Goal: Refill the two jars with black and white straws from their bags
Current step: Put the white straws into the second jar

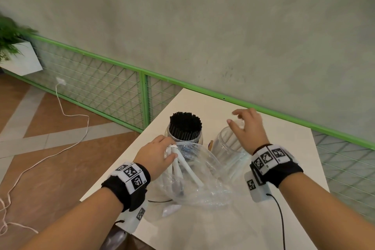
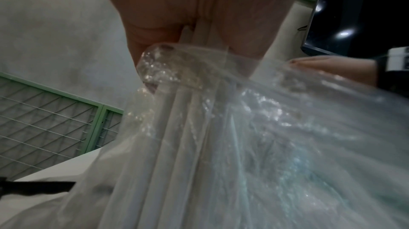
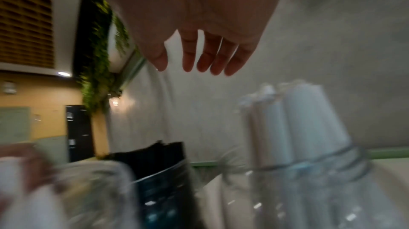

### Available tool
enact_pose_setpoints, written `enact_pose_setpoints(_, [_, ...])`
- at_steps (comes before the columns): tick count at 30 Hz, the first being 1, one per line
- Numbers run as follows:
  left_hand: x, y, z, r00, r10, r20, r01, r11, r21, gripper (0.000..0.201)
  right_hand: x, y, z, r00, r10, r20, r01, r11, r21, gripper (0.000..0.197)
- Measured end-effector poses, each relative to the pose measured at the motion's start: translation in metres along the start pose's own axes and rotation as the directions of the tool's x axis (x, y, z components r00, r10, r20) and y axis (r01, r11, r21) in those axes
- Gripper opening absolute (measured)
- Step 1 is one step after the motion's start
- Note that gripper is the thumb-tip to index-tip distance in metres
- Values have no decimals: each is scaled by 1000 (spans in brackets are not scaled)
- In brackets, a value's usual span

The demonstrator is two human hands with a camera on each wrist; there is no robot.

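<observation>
A jar packed with black straws (image 1: 185, 126) stands at the table's far left. To its right a clear jar (image 1: 227, 144) holds several white straws (image 3: 294, 124). In front of both lies a crumpled clear bag (image 1: 199, 180). My left hand (image 1: 160, 154) grips the top ends of a few white straws (image 1: 187, 170) whose lower ends reach down into that bag; in the left wrist view the straws (image 2: 177, 127) show through the plastic. Above the clear jar's mouth my right hand (image 1: 246, 126) hovers with fingers (image 3: 208, 57) spread and relaxed, holding nothing.
The white table (image 1: 213, 225) ends just left of my left wrist, with tiled floor and a white cable (image 1: 67, 113) beyond. A green mesh fence (image 1: 113, 85) and a grey wall run behind the table. A small wooden item (image 1: 210, 144) peeks between the jars.
</observation>
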State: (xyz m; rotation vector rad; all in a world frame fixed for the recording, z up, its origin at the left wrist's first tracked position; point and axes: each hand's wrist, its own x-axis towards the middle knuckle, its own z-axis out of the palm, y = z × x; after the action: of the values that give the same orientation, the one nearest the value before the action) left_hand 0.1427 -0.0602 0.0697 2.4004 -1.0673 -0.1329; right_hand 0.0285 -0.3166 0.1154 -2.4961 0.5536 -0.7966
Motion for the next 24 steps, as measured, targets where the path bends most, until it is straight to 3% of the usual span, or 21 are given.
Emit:
enact_pose_setpoints(3, [0,0,-1,1000,-15,2,15,1000,-23,29,-30,-40,11,960,-89,264,54,989,137,10])
enact_pose_setpoints(5, [-1,2,-2,1000,-23,-4,23,998,-57,29,-48,-58,27,880,-118,461,44,985,168,10])
enact_pose_setpoints(7, [-3,3,-4,999,-50,-19,47,989,-138,30,-60,-66,48,811,-95,577,27,992,125,19])
enact_pose_setpoints(12, [-11,0,-9,998,-65,-8,57,927,-371,56,-74,-73,92,839,-56,542,-74,974,214,50])
enact_pose_setpoints(15, [-15,-4,-9,998,-64,-26,49,922,-385,55,-79,-74,107,877,66,476,-212,942,260,64])
enact_pose_setpoints(17, [-17,-6,-8,998,-60,-28,44,919,-392,49,-79,-74,116,883,88,462,-228,939,257,59])
enact_pose_setpoints(21, [-21,-5,-6,998,-58,-25,41,896,-443,34,-77,-83,119,882,49,469,-162,966,204,24])
enact_pose_setpoints(24, [-23,-2,-4,999,-47,-22,32,886,-463,37,-80,-87,119,895,32,444,-160,954,253,37])
